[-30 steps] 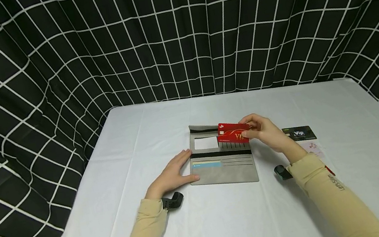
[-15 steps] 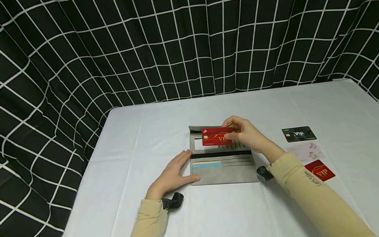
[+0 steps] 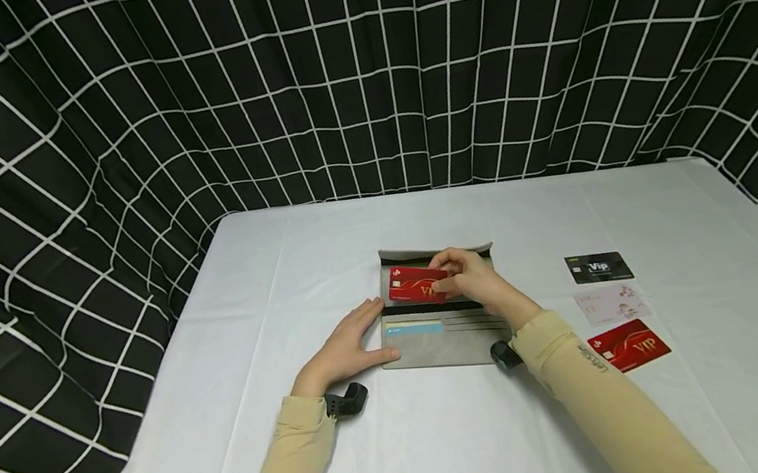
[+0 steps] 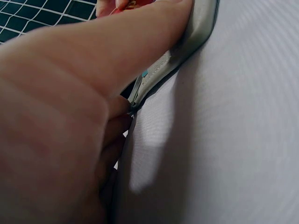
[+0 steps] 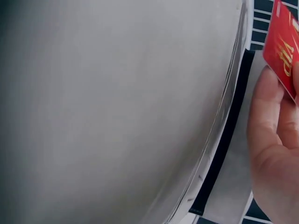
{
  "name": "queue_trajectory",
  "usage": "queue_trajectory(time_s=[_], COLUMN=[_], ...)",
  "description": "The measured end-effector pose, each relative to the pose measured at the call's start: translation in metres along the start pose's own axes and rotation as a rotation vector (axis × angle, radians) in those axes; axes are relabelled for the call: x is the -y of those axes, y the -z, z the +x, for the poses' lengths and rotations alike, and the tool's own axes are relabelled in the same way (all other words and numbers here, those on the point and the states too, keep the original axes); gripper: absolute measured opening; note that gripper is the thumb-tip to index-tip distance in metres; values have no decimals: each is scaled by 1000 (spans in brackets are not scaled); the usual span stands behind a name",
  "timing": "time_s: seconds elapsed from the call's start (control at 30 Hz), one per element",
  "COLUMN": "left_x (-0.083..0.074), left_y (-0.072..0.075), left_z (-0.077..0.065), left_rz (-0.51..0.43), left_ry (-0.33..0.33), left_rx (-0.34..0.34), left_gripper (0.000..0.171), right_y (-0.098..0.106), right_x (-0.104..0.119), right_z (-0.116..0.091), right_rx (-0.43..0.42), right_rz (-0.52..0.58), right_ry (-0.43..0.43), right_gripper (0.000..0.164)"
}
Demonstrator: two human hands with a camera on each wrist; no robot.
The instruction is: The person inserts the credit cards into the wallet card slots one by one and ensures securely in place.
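Note:
An unfolded grey wallet (image 3: pixel 460 349) lies on the white table, a blue-striped card (image 3: pixel 414 330) tucked in its near half. My right hand (image 3: pixel 474 280) pinches a red VIP card (image 3: pixel 412 285) by its right end, over the wallet's far half. The same card (image 5: pixel 282 46) tilts between thumb and fingers in the right wrist view. Whether its lower edge touches a slot cannot be made out. With fingers straight, my left hand (image 3: pixel 347 345) rests on the wallet's left edge. In the left wrist view the thumb lies over the wallet's rim (image 4: pixel 203 28).
To the right of the wallet, a black Vip card (image 3: pixel 598 267), a pale flowered card (image 3: pixel 610 305) and a second red VIP card (image 3: pixel 630 345) lie in a column on the white table (image 3: pixel 419 466). A black gridded curtain (image 3: pixel 349 64) surrounds the table's back and sides.
My right hand has carried the red VIP card leftward across the wallet's far half and slightly nearer, uncovering the cards on the right. The left hand stays in place.

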State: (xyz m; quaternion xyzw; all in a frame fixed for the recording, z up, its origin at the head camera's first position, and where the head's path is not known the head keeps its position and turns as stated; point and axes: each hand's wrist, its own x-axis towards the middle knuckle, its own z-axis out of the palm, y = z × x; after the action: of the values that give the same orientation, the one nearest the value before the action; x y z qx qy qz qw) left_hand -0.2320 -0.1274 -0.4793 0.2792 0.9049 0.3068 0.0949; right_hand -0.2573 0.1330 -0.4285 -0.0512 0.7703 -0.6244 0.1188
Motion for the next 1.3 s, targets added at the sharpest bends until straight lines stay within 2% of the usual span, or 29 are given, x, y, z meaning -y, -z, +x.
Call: queue_trajectory(time_s=[0.23, 0.57, 0.97, 1.3], left_x=[1, -1, -1, -1], left_y=[1, 1, 1, 0], left_z=[2, 1, 0, 0], left_rz=[14, -9, -21, -12], left_ry=[6, 12, 11, 10], left_rx=[5, 4, 0, 4], left_gripper=[90, 90, 90, 90], right_y=[-8, -14, -10, -9], right_x=[3, -2, -6, -6], right_z=[2, 4, 1, 0], right_rx=[54, 67, 73, 79], right_rz=[-30, -142, -149, -216], right_ry=[2, -29, -56, -12], right_gripper=[27, 26, 29, 28])
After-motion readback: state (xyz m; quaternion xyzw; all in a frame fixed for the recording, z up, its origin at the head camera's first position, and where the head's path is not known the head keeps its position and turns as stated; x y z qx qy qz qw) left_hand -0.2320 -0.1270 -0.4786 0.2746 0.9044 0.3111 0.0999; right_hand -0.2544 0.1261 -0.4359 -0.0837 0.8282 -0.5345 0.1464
